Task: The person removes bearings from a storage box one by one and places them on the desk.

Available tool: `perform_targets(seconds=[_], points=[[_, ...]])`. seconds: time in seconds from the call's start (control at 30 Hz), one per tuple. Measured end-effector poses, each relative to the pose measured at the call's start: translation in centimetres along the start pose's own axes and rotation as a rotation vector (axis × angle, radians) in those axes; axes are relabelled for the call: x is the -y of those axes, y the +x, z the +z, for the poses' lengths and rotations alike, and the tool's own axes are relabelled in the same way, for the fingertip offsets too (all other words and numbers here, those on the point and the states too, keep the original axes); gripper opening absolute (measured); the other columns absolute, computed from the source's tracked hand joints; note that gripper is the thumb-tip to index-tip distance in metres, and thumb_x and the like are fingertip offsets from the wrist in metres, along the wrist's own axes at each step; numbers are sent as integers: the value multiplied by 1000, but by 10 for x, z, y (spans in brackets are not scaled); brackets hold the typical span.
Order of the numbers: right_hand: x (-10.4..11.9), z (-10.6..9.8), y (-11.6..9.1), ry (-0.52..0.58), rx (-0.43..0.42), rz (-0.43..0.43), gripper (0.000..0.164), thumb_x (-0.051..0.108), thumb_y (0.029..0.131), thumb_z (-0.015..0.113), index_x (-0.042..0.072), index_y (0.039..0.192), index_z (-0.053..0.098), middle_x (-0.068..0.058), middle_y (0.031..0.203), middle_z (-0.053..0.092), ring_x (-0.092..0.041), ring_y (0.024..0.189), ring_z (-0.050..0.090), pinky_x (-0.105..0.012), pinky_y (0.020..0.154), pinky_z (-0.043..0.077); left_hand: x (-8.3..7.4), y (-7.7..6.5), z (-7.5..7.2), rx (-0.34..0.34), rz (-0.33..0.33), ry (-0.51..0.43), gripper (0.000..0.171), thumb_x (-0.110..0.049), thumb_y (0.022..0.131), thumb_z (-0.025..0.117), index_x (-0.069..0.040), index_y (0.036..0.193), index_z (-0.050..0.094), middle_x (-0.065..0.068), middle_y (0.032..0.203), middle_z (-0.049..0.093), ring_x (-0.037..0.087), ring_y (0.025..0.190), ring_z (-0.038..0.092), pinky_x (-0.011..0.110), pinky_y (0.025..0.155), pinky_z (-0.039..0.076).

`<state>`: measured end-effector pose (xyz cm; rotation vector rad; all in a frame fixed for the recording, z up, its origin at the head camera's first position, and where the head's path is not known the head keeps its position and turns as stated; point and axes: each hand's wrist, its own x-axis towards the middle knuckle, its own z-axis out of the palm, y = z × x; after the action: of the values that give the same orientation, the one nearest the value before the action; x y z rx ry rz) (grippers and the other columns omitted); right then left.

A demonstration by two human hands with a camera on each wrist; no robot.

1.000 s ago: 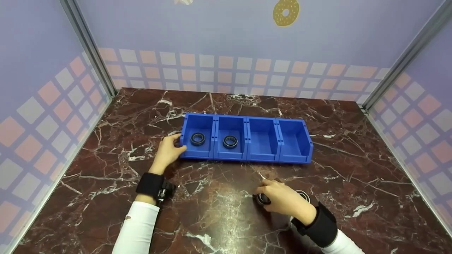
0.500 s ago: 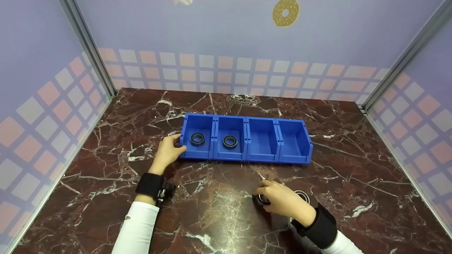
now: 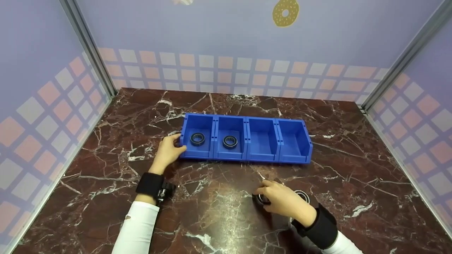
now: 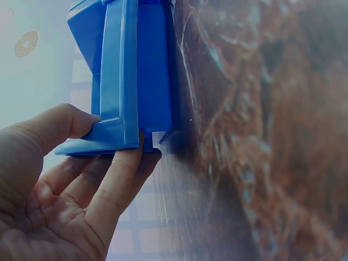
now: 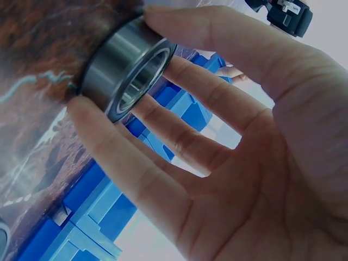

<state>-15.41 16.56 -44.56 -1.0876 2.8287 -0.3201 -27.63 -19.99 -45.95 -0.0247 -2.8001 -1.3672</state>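
My left hand [image 3: 167,153] grips the left side wall of a row of joined blue storage bins [image 3: 231,155]. In the left wrist view its thumb lies on the inner side of the wall and the fingers are outside. My right hand [image 3: 285,199] holds a ball bearing [image 5: 115,61] between thumb and fingers, close over the marble table in front of the bins. One bearing [image 3: 197,144] lies in the leftmost bin, another bearing [image 3: 230,147] in the bin beside it. The two bins on the right hold nothing.
Behind my right hand, a further bearing [image 3: 306,197] on the table is partly hidden. A round edge shows under the right wrist strap [image 3: 319,227]. Patterned panels [image 3: 226,70] enclose the marble table [image 3: 208,218] at the back and both sides.
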Motion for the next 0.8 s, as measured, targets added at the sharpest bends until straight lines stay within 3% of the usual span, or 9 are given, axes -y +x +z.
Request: perform_targets(seconds=[0.3,0.5,0.8], points=[[-1,-1,-1,11,7,24,44,4,75,81,8,118,75,-7,104,66,-16,79,58,-34,67,51,0,0,-1,1,-7,11,58,-7,93,63,10,147,48,32,144,56,43,137,55,53,115,45],[-4,-3,-3,15,-27,5,43,5,75,83,8,118,75,-9,109,69,-27,92,69,-42,78,59,-1,1,-1,-4,-3,17,57,-6,93,63,10,146,50,32,142,59,43,133,59,53,111,48],[-11,-9,-8,34,-67,-14,41,6,77,83,8,117,74,-9,114,70,-26,97,71,-43,84,60,0,1,0,-5,-4,23,58,-7,92,63,11,146,49,33,144,56,44,137,55,53,115,46]])
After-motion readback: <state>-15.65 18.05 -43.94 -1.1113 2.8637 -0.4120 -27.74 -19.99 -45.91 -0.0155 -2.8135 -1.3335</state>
